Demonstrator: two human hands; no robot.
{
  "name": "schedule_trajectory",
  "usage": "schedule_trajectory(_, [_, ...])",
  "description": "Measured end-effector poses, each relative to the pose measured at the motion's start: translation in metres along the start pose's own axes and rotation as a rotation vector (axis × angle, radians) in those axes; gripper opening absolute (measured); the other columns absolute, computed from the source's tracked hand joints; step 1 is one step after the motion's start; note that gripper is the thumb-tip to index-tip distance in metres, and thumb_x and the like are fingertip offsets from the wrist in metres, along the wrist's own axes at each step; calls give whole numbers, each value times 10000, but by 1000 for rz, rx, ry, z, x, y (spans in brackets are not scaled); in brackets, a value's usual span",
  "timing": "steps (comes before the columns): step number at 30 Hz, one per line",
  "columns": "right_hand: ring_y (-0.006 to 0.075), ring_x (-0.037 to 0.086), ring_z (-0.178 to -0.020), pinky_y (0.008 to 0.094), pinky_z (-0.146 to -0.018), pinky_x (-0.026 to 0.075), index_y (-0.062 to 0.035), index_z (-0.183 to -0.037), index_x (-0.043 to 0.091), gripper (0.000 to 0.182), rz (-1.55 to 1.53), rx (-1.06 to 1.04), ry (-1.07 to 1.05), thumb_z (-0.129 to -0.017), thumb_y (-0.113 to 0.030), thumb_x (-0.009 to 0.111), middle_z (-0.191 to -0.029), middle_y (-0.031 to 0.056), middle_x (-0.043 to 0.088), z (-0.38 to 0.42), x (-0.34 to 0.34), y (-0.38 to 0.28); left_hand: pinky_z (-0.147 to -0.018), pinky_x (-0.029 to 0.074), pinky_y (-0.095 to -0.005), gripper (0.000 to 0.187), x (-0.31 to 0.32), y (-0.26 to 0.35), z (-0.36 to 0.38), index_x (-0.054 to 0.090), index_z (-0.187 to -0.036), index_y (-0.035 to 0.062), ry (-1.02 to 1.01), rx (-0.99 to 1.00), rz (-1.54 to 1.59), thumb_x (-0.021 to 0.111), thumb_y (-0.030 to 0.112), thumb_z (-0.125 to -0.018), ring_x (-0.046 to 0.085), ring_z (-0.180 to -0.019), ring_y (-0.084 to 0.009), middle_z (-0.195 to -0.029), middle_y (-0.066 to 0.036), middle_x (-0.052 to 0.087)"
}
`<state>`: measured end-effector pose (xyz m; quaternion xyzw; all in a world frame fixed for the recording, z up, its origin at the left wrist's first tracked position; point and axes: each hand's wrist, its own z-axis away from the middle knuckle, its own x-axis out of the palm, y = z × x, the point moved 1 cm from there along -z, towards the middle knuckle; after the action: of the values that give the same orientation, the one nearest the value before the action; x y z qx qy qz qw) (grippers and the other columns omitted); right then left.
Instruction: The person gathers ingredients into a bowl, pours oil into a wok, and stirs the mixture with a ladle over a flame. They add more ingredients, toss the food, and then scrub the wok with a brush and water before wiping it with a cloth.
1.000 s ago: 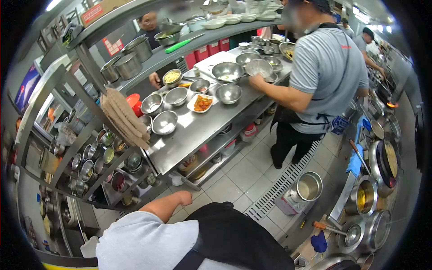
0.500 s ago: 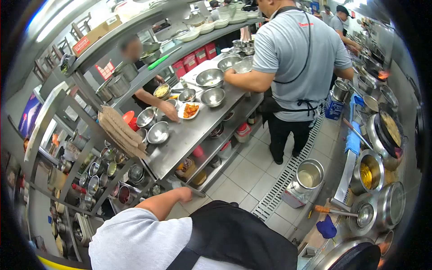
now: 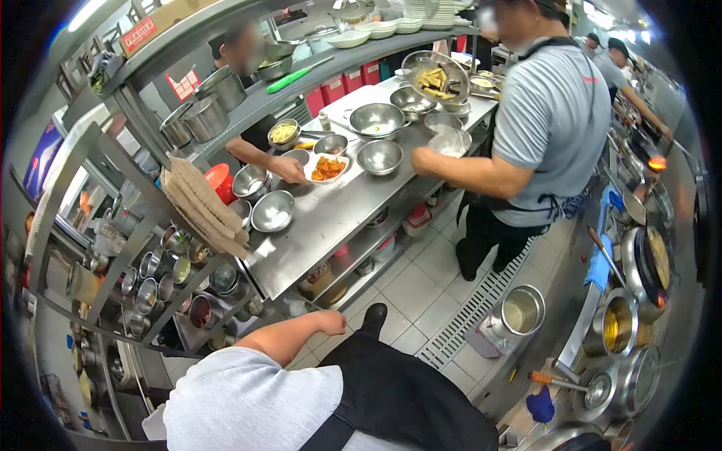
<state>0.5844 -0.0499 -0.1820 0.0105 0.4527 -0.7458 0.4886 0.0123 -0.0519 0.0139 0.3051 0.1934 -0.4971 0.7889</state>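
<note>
My left hand (image 3: 331,323) hangs low beside the front edge of the steel counter (image 3: 301,244), its fingers curled; anything inside them is too small to make out. My right hand is out of view, hidden below the black apron. On the counter, a white dish of orange food (image 3: 328,168) is touched at its left by the hand of a person across it. Metal bowls (image 3: 273,211) stand around that dish. A co-worker in a grey shirt (image 3: 553,120) holds a bowl of yellow strips (image 3: 436,77) raised above the counter and a clear bowl (image 3: 451,141) lower down.
A metal pot (image 3: 520,310) stands on the floor right of the drain grate (image 3: 474,316). Along the right run a stove with pots and a ladle (image 3: 598,389). Trays (image 3: 199,203) lean at the counter's left end. Other people work at the back right.
The co-worker has turned toward the counter and lifted the bowl of yellow strips. My left arm reaches slightly farther right, and my shoe has come into view. The camera view has shifted.
</note>
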Motion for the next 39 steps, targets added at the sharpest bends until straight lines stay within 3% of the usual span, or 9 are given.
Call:
schedule_trajectory(7, [245,624,-727,374,-707,487,78,-1066,596,316,166,-64,48,-847,-140,528,-815,135,645,-62,-67,-84,-788,493,-329,338,-136,-18,-49,606,-1104,46,600,257,562,566,266,-850,632,-859,-172,-931,-125,674])
schedule_trajectory(16, [242,626,-712,373,-698,489,79,-1067,593,325,325,-113,30,-848,-153,533,-798,130,647,-122,-90,-165,-880,458,-419,448,-351,-129,-103,512,-1247,64,1080,-127,574,516,193,-817,571,-1044,-344,-1107,-211,604])
schedule_trajectory(17, [235,639,-688,342,-670,500,89,-1126,558,385,-117,391,245,-837,-166,553,-770,165,642,-101,-90,-299,-875,459,-428,460,-370,-140,-111,496,-1264,76,1006,-221,576,507,181,-816,582,-1028,-345,-1099,-211,609])
schedule_trajectory(18, [235,639,-688,342,-670,500,89,-1126,558,385,-116,408,254,-837,-166,553,-770,165,642,-104,-86,-303,-870,460,-436,474,-381,-147,-121,480,-1281,87,926,-309,578,497,168,-815,593,-1011,-347,-1091,-211,614])
schedule_trajectory(24, [246,648,-729,352,-643,483,41,-1304,421,595,291,38,-9,-821,-244,616,-743,163,619,-145,-70,-329,-794,482,-454,349,-365,-153,-136,571,-1139,77,1045,-338,544,510,206,-821,615,-917,-368,-974,-207,645])
schedule_trajectory(27, [313,620,-704,395,-664,487,-124,-1433,278,738,279,-106,-208,-805,-272,636,-736,179,618,-180,-83,-498,-745,486,-469,263,-323,-131,-109,594,-1024,104,984,-357,618,551,270,-823,620,-871,-372,-897,-194,654])
schedule_trajectory(30, [391,609,-696,461,-651,489,-235,-1478,52,868,654,-328,48,-807,-206,601,-755,207,630,-242,-89,-627,-722,486,-467,239,-275,-112,-80,581,-989,99,962,-332,622,559,270,-823,624,-847,-359,-885,-184,653])
schedule_trajectory(35, [361,630,-677,442,-681,506,-155,-1476,61,824,571,-695,275,-833,-239,570,-736,207,640,-349,-89,-698,-692,489,-448,234,-211,-87,-38,577,-980,94,924,-300,556,588,269,-825,635,-786,-335,-863,-165,652])
schedule_trajectory(39, [253,627,-534,387,-611,513,-39,-1252,450,492,502,-489,55,-872,-339,539,-667,158,645,-347,-79,-740,-688,492,-438,239,-170,-74,2,580,-971,81,1014,-277,605,617,260,-816,633,-763,-326,-853,-167,641])
